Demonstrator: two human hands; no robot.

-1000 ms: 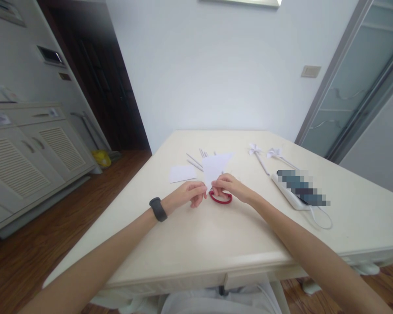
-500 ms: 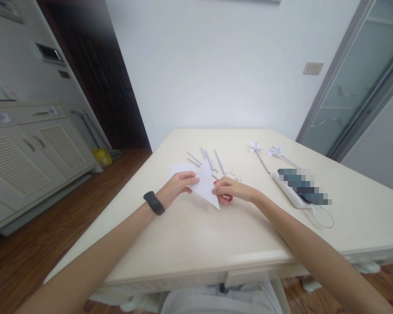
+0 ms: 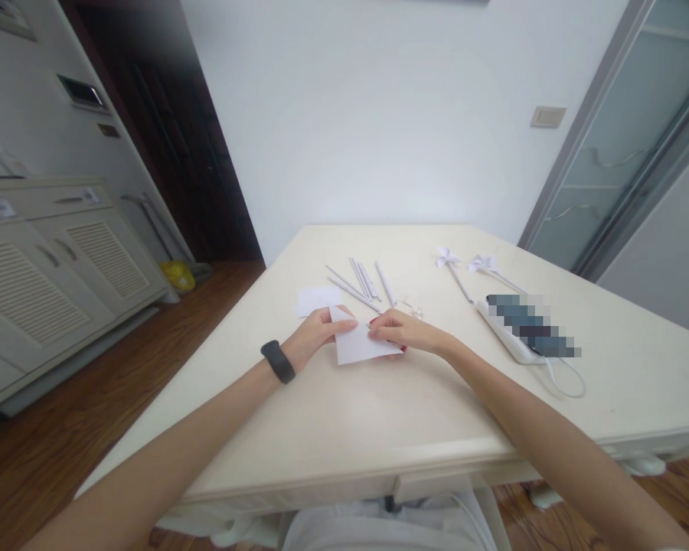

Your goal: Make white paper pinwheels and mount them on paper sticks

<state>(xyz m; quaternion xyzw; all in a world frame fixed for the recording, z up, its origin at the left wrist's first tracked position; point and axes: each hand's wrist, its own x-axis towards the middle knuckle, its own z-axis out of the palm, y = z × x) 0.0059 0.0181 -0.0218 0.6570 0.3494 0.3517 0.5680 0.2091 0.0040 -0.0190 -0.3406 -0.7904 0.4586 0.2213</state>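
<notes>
A small white piece of paper (image 3: 356, 346) is held just above the table, between my two hands. My left hand (image 3: 315, 333), below a black wristband (image 3: 278, 362), grips its left side, thumb on top and fingers behind. The fingers of my right hand (image 3: 399, 330) are closed at the paper's upper right part. Something red (image 3: 373, 322) shows around the right fingers; the hand and paper hide most of it, and I cannot make out its kind. Another white paper sheet (image 3: 315, 298) lies flat behind my left hand.
Several thin rolled paper sticks (image 3: 363, 280) lie beyond my hands, beside small scraps (image 3: 416, 312). Two paper pinwheels on sticks (image 3: 446, 259) rest at the back right. A white device (image 3: 502, 334) with a cable and a blurred-out object on top lies to the right.
The paper has turned: its point that faced up and away is gone from there, and a broad edge now faces me. My left hand has shifted slightly right. My right hand has hardly moved.
</notes>
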